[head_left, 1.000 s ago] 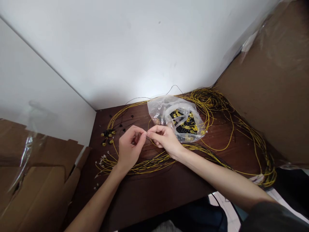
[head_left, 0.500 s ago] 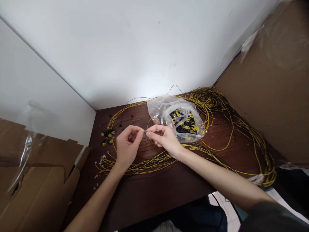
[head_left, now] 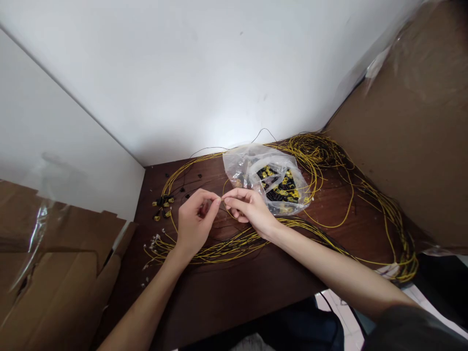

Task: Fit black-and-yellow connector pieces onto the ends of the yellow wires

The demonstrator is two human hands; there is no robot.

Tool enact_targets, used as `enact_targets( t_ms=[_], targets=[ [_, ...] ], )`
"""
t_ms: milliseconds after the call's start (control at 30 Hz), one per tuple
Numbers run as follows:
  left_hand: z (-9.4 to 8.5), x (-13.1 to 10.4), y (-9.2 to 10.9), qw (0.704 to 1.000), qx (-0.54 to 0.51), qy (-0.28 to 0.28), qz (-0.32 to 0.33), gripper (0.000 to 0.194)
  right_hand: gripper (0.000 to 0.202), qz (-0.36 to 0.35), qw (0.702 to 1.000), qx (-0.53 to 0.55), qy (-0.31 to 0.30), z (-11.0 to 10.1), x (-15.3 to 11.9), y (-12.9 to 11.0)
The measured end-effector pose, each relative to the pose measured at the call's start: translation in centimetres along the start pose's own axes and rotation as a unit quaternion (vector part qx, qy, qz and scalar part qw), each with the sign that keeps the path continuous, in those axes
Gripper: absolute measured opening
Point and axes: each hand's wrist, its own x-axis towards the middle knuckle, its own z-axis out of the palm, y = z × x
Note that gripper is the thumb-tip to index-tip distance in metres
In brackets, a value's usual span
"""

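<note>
My left hand (head_left: 195,217) and my right hand (head_left: 250,207) meet fingertip to fingertip above the table, both pinched. Between them runs a thin yellow wire (head_left: 225,187), which loops up behind my right fingers. What sits right at the left fingertips is too small to make out. Below my hands lies a bundle of yellow and black wires (head_left: 234,246), its left ends carrying small white tips (head_left: 155,239). Beyond my right hand is a clear plastic bag (head_left: 237,158) full of black and yellow connectors (head_left: 281,187). A few loose black and yellow connectors (head_left: 163,202) lie left of my left hand.
A tangled coil of wires (head_left: 314,148) lies at the back right of the brown table (head_left: 219,292). Cardboard (head_left: 402,146) stands on the right, and an opened cardboard box (head_left: 62,263) on the left. A white wall (head_left: 219,73) rises behind.
My left hand has shifted slightly right, so its fingertips now press close against those of my right hand. Otherwise the scene looks the same.
</note>
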Motion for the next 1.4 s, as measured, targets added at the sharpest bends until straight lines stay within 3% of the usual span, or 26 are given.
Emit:
enact_targets(
  t_ms=[167, 433, 633, 800, 967, 1100, 1267, 1400],
  targets=[
    [0.0, 0.0, -0.1, 1.0, 0.004, 0.001, -0.011, 0.009, 0.025, -0.036, 0.998, 0.021, -0.037, -0.1, 0.2, 0.1],
    [-0.1, 0.0, 0.1, 1.0, 0.001, -0.009, 0.006, 0.011, 0.026, -0.094, 0.992, -0.081, -0.035, -0.4, 0.7, 0.6],
    [-0.1, 0.0, 0.1, 1.0, 0.021, 0.0, 0.01, 0.01, 0.017, -0.241, 0.936, -0.255, 0.01, -0.5, 0.4, 0.9],
    [0.0, 0.0, -0.1, 1.0, 0.013, -0.009, 0.008, 0.011, 0.018, -0.261, 0.919, -0.297, 0.0, -0.4, 0.0, 0.7],
    [0.1, -0.4, -0.3, 1.0, 0.001, -0.015, -0.027, 0.015, 0.022, -0.207, 0.96, -0.177, -0.067, -0.4, -0.1, 0.1],
    [0.1, -0.4, -0.1, 0.995, 0.019, -0.096, 0.007, 0.03, 0.028, -0.172, 0.979, -0.026, -0.105, -0.6, 0.3, -0.2],
    [0.0, -0.1, -0.7, 0.974, 0.094, -0.183, 0.097, 0.021, 0.023, -0.171, 0.981, 0.069, -0.061, -1.8, 1.0, -1.2],
    [0.0, 0.1, -1.7, 0.959, 0.149, -0.198, 0.135, 0.017, 0.022, -0.209, 0.974, 0.056, 0.061, -3.8, 1.7, -2.8]
  ],
)
